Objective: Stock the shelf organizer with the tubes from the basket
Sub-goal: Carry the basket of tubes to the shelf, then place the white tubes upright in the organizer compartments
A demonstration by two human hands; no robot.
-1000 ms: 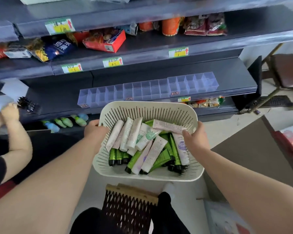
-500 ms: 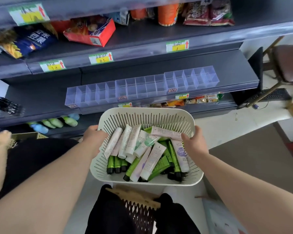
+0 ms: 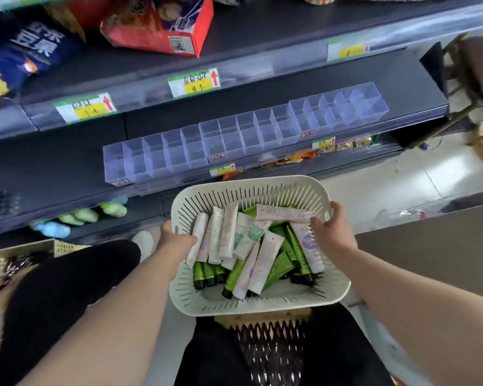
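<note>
Head cam looks down at a white plastic basket w/ slits in its walls (image 3: 251,305), held up in the air just in front of dark shop shelves. L hand (image 3: 176,240) grips the basket's left rim. Its fingers curl round the edge & it touches a pale tube inside. R hand (image 3: 332,232) grips the basket's right rim, fingers curled on the edge, right by the end of a long pink tube (image 3: 283,213) that lies across the basket's far end. Both hands hold the basket only.

All the tubes I can see are inside the basket, in a messy pile. White & pale pink squeezy tubes (image 3: 265,260) lie on top. Shiny green tubes w/ black caps (image 3: 207,274) lie under them, caps toward the basket's near wall. One white tube w/ a round purple print (image 3: 307,246) lies by the basket's right wall.

Just past the basket's far rim & a bit higher sits a long clear plastic shelf organizer w/ lots of small box slots (image 3: 234,137), on a dark shelf (image 3: 374,76).

Higher up from the basket: price tags w/ red arrows (image 3: 194,82), a red cardboard box (image 3: 156,32) & a dark blue snack bag (image 3: 34,48). Left of the basket, on a lower shelf, are green & blue soft lumps (image 3: 78,218), too blurry to tell what. Farther left is a tan woven basket (image 3: 25,252).
</note>
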